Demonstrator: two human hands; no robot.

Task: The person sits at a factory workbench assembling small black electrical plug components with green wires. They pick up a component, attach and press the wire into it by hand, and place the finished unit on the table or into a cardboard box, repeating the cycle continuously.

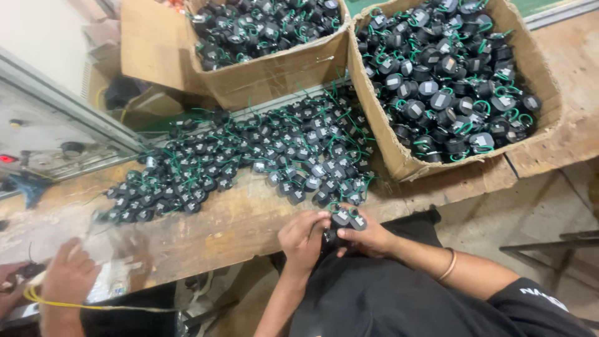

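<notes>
Both hands meet at the workbench [237, 228] edge, the left hand [304, 239] and right hand [368, 237] closed together around what look like small black coil parts [347, 219], with the spread pile of green-wired coils [249, 159] lying just beyond the fingers.

Worn, scratched wooden bench [249, 224], creased brown cardboard boxes [399, 150], matt black plastic parts [293, 156], glossy green wire leads [465, 128]

black round parts [347, 218] with green wires; brown cardboard boxes [399, 156]; worn tan workbench [237, 224]; yellow cord [81, 305]
</notes>
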